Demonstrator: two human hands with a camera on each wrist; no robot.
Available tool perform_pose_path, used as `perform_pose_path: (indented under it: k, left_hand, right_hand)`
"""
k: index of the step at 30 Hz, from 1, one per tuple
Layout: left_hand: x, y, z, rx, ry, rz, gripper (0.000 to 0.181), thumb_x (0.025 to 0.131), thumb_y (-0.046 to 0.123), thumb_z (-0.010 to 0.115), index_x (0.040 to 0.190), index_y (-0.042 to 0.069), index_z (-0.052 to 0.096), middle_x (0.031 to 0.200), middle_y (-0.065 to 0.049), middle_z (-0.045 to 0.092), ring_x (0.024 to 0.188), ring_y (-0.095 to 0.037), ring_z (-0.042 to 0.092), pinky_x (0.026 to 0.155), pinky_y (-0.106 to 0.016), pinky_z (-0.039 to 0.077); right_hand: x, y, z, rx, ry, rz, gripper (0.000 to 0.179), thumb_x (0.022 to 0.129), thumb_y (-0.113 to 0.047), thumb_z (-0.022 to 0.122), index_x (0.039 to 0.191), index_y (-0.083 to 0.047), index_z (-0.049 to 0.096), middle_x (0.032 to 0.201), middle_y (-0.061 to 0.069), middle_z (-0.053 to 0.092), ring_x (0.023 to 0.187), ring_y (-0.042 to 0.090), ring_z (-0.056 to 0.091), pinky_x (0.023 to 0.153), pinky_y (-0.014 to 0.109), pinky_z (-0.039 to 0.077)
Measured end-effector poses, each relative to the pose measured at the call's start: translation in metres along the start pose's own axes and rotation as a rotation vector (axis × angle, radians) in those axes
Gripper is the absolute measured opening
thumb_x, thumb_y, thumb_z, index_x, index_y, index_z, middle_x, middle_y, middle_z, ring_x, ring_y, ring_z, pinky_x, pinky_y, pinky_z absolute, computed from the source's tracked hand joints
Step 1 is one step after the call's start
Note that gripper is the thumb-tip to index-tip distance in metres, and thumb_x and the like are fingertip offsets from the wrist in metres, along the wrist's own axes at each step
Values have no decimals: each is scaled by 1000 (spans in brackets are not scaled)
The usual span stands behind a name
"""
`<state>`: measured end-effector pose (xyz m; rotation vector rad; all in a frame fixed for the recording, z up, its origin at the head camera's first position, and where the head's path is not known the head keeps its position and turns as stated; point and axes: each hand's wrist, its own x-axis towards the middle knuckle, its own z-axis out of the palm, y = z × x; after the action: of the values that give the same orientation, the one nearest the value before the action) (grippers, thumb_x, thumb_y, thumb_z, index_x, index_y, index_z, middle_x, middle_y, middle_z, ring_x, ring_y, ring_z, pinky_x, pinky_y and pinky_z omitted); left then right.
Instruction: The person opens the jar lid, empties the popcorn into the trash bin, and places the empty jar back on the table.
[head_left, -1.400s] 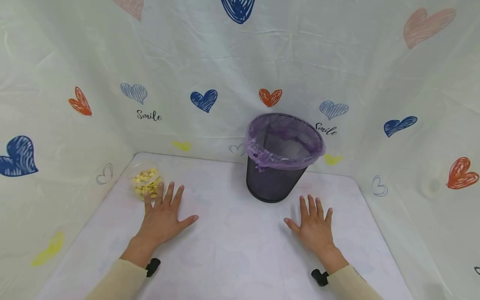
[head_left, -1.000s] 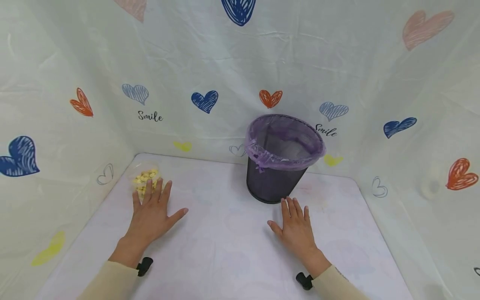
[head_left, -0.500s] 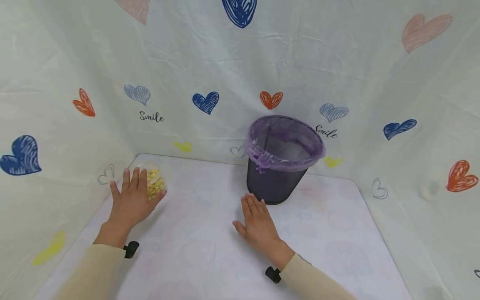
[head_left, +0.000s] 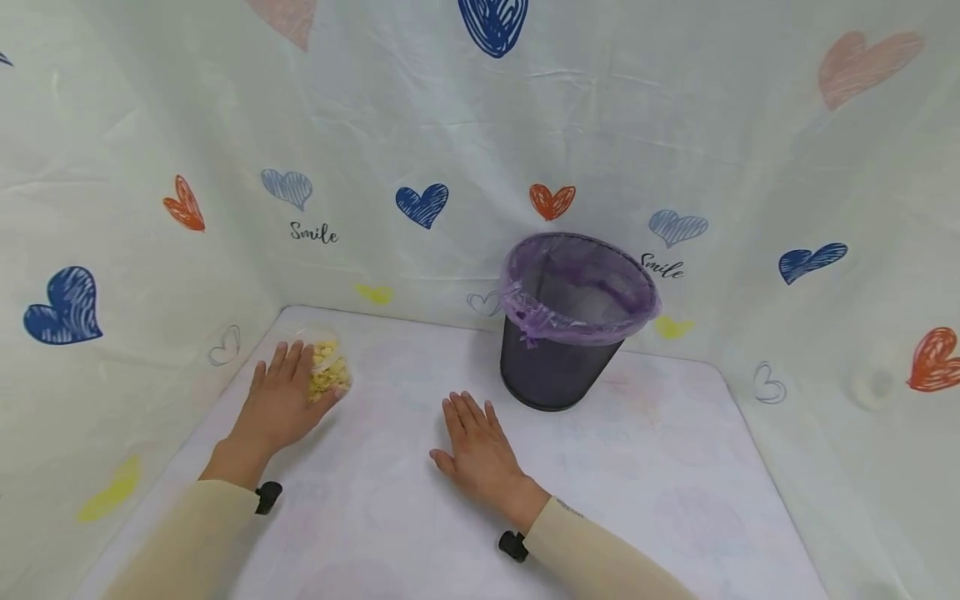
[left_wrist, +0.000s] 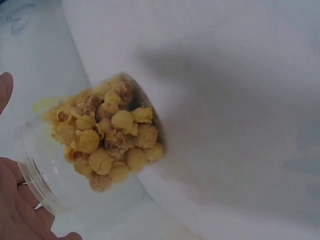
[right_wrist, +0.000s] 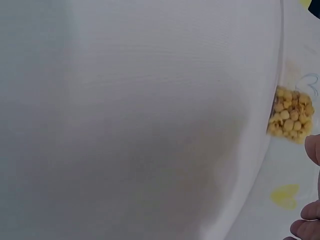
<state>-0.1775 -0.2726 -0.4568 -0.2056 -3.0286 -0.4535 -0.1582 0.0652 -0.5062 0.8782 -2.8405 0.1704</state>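
Looks like the reach step: left grip [head_left: 273,410] wide, thumb spread, beside the clear jar [head_left: 331,375] of popcorn [left_wrist: 110,132], back-left on the counter [head_left: 390,508]; can't tell contact. The right grip [head_left: 482,462] is flat, holding nothing, near the lined bin [head_left: 551,373]. Next move probably calls for curling thumb and fingers round the jar wall. Jar upright, mouth up, long axis vertical.
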Motion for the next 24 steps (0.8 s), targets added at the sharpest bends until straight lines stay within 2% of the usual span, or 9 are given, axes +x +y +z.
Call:
perform_pose_path:
  k: [6,13,20,24]
  left_hand:
    - [-5,33,10,41,4,65,94,102,47,64,163,-10,20,170,-34,18,159,-53,12,125,-73,11]
    - [-13,71,15,34,2,150,93,100,50,66,163,-7,28,170,-29,24,160,-48,17,126,-69,16]
    - [-18,94,22,39,-18,250,93,100,51,67,163,-5,28,171,-25,25,160,-45,19,127,-67,20]
    - [-21,104,25,28,-30,297,94,99,52,68,164,-4,27,172,-24,24,161,-43,18,127,-65,20]
  right_hand:
    - [10,-3,-3,-17,40,-30,77,106,-52,57,162,-3,37,167,14,41,158,31,33,127,56,30]
    - [19,-4,-10,-19,38,-36,80,106,-54,56,164,-4,33,169,14,38,159,31,31,127,57,29]
    - [22,-2,-22,-57,19,-25,79,107,-50,57,165,-4,30,171,13,34,161,29,28,128,56,27]
    - [18,0,-30,-68,35,-43,79,104,-42,64,165,-4,31,171,13,34,161,29,27,128,57,28]
